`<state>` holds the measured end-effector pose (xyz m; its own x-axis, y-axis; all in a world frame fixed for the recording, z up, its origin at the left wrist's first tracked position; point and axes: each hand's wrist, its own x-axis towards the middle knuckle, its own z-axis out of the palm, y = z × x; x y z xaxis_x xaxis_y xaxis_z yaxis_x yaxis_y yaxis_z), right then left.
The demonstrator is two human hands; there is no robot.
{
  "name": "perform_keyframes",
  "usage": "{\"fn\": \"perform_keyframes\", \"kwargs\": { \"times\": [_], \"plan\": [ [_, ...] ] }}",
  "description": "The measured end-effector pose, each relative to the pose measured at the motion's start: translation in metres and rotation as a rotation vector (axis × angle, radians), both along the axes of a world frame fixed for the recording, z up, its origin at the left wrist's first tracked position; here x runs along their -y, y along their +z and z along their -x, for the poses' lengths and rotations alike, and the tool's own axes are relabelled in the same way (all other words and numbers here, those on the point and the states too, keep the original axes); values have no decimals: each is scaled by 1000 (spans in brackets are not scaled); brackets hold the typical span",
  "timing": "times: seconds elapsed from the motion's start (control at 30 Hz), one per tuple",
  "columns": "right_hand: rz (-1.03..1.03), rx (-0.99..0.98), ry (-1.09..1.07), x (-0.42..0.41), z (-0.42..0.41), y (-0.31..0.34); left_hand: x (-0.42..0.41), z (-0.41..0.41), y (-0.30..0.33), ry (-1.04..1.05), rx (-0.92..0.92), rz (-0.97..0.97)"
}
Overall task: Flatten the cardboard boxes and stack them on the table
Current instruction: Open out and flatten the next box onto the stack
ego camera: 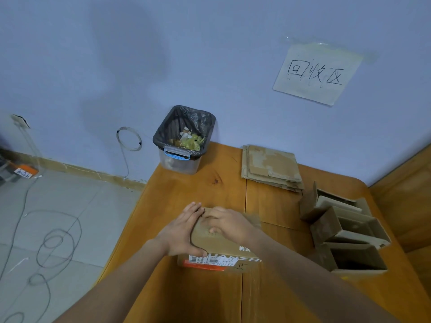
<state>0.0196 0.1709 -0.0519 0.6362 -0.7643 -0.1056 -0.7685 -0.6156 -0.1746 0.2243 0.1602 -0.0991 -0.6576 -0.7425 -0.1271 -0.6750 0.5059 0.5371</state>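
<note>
Both hands, left hand and right hand, press flat-fingered on the cardboard box; flattened stack lies at one o'clock

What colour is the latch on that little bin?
Light blue; the latch shows clearly in the head view.

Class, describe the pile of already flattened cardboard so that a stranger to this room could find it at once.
Start at the wooden table and look to its far edge against the wall, below the handwritten paper sign. The flattened cardboard pile lies there, right of the lined bin. Unlike the open boxes nearer the right edge, its sheets lie flat.
</note>
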Motion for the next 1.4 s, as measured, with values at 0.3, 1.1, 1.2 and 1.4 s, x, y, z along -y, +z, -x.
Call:
{"fn": "perform_keyframes", "kwargs": {
  "times": [0.3, 1.1, 1.2, 1.4],
  "plan": [
    [59, 61, 20, -19, 15, -4, -1, -1, 0, -5, 17, 19],
    [269, 307, -123, -32, 30, -18, 1, 2, 10, -15, 62, -18],
    [120, 285, -158, -34, 41, -19, 2, 2, 9, 9, 57, -24],
    [10, -38, -84, -40, 78, -22, 2, 15, 6, 80, 31, -33]
  ]
}}
